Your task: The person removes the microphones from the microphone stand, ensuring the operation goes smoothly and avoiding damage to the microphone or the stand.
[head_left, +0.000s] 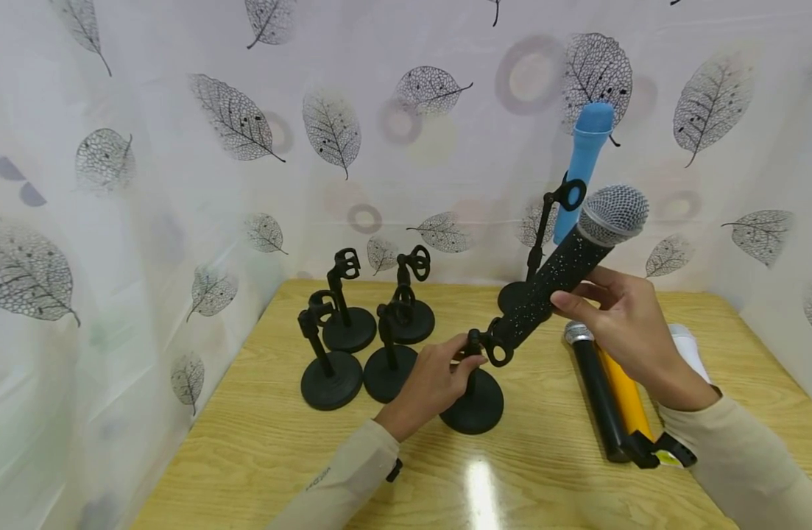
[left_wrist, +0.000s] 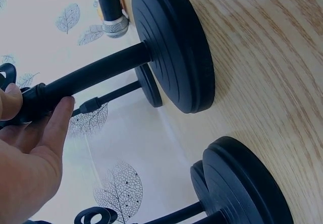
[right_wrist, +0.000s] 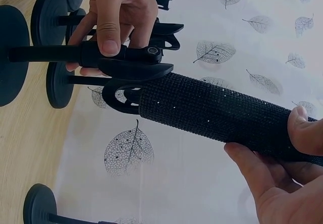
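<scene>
My right hand (head_left: 620, 324) grips a black, glitter-covered microphone (head_left: 551, 283) with a silver mesh head, tilted up to the right. Its lower end meets the clip (right_wrist: 133, 71) of a black desk microphone stand (head_left: 473, 405). In the right wrist view that end lies against the clip's curved arms. My left hand (head_left: 435, 379) pinches the top of this stand's post (left_wrist: 96, 72), just below the clip, between thumb and fingers. The round base appears close over the wooden table in the left wrist view.
Several black stands (head_left: 331, 380) with bare clips cluster on the table (head_left: 246, 456) at left. At the back right, a blue microphone (head_left: 584, 151) leans upright in another stand. A black microphone (head_left: 598, 397), a yellow one (head_left: 627, 397) and a white one (head_left: 687, 350) lie near my right forearm.
</scene>
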Demonstrator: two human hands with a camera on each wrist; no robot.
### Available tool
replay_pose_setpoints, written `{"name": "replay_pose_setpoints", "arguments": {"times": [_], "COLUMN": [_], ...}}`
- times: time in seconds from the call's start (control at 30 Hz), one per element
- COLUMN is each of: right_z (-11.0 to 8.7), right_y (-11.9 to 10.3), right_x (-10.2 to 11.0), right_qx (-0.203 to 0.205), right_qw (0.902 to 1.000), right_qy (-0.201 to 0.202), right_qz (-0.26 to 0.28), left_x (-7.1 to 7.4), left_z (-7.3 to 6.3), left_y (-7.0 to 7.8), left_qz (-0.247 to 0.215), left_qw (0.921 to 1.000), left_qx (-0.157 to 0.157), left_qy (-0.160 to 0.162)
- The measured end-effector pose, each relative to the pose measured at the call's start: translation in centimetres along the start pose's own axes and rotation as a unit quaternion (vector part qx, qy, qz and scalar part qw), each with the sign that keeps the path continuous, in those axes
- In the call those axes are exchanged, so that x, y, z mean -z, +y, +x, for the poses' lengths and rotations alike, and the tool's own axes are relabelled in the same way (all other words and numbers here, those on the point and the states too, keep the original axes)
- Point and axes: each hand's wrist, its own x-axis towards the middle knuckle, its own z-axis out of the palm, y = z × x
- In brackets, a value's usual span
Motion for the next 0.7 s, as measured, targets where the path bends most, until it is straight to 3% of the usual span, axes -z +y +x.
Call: {"name": "replay_pose_setpoints", "arguments": {"times": [0.17,0.33,0.57,0.7], "right_z": [-0.1,-0.4,0.0,-0.2], "right_y": [-0.1,-0.4,-1.4,-0.8], "right_x": [0.0,0.6,3.3,4.5], "right_qx": [-0.002,0.027,0.035,0.009], "right_qw": [0.9999,0.9993,0.9885,0.9941], "right_qy": [0.003,0.014,0.046,0.049], "right_qz": [-0.014,-0.023,0.140,0.096], "left_x": [0.0,-0.1,0.1,0.1], "left_z": [0.0,0.1,0.1,0.0], "left_y": [0.1,0.2,0.2,0.1], "left_qz": [-0.001,-0.002,-0.011,-0.013], "left_qw": [1.0000,1.0000,0.9999,0.9999], "left_qx": [0.001,-0.006,-0.011,-0.001], "left_qy": [-0.001,-0.004,0.000,0.004]}}
